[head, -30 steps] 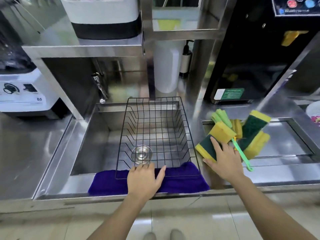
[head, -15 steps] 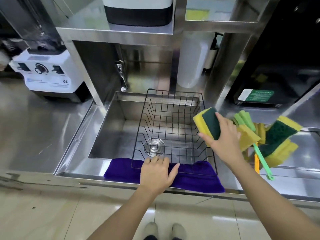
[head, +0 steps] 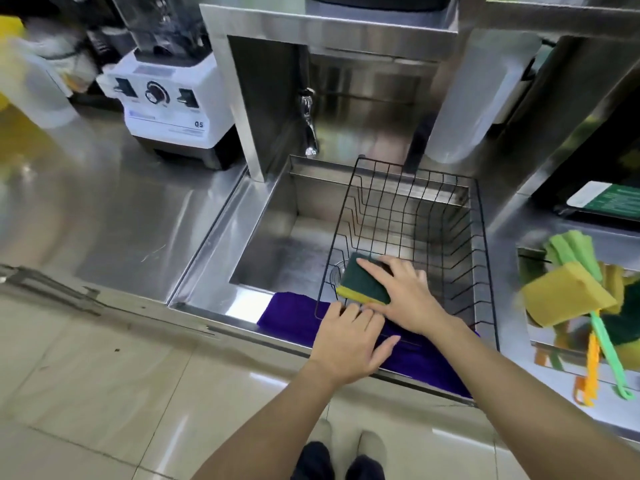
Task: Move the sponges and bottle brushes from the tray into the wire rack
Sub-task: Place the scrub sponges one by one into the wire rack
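Note:
A black wire rack [head: 408, 202] sits over the steel sink, its front edge on a purple cloth [head: 294, 315]. My right hand [head: 403, 292] holds a green-and-yellow sponge [head: 363, 284], green side up, low inside the rack's front left corner. My left hand [head: 349, 341] rests flat on the rack's front rim and the cloth, holding nothing. At the far right, the steel tray [head: 530, 258] holds a pile of yellow and green sponges [head: 568, 296], plus a green-handled brush [head: 607, 355] and an orange-handled brush [head: 590, 372].
A white blender base [head: 169, 105] stands on the steel counter at the back left. A tap [head: 309, 126] hangs over the sink's back left. A steel shelf frame [head: 329, 32] spans above the sink. A tiled floor and my shoes lie below.
My right hand lifted one sponge off the tray pile and carried it left and down into the rack. My left hand stayed on the rack's front edge. The camera swung left.

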`<act>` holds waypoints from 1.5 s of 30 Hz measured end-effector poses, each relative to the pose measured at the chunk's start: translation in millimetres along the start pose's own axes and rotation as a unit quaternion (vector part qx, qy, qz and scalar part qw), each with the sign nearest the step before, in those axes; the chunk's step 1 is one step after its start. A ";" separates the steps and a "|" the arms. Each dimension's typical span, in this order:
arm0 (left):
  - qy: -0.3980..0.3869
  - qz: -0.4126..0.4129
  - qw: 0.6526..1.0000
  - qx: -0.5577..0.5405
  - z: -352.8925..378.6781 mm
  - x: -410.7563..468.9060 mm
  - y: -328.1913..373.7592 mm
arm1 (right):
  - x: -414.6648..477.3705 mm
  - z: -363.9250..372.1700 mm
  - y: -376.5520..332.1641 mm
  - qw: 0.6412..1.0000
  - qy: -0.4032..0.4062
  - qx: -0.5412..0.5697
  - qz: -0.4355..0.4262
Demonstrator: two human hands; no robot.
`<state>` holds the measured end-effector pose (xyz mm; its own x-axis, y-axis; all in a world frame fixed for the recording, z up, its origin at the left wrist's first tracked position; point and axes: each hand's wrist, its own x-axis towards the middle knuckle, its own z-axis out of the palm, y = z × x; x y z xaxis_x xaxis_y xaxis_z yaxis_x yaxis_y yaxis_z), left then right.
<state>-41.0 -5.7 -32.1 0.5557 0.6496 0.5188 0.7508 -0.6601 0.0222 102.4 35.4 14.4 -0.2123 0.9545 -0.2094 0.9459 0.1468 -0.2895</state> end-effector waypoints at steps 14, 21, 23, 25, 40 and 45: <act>0.005 -0.007 1.000 -0.012 0.9 0.8 1.5 | 6.1 -11.3 16.1 0.981 -0.141 0.128 -0.020; -0.055 0.004 0.998 -0.025 1.1 9.1 15.3 | -5.3 -11.5 17.2 0.990 -0.109 0.089 0.010; -0.063 0.026 0.997 -0.018 2.0 15.3 25.4 | -14.3 -20.5 23.6 0.989 -0.061 0.128 0.036; -0.069 0.048 0.996 -0.018 3.9 24.0 39.5 | -25.2 -31.1 34.1 0.987 -0.009 0.150 0.052; -0.133 0.080 0.988 -0.027 22.1 53.0 99.6 | -101.1 -62.5 168.4 0.874 0.233 0.089 0.416; -0.137 0.067 0.988 -0.025 21.0 53.1 100.7 | -99.5 -51.4 169.6 0.875 0.203 0.103 0.428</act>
<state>71.6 -29.8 -20.2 0.7304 0.6280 0.2686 0.6487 -0.7609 0.0150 296.6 -21.4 34.2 0.6963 0.7114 -0.0954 0.6426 -0.6770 -0.3587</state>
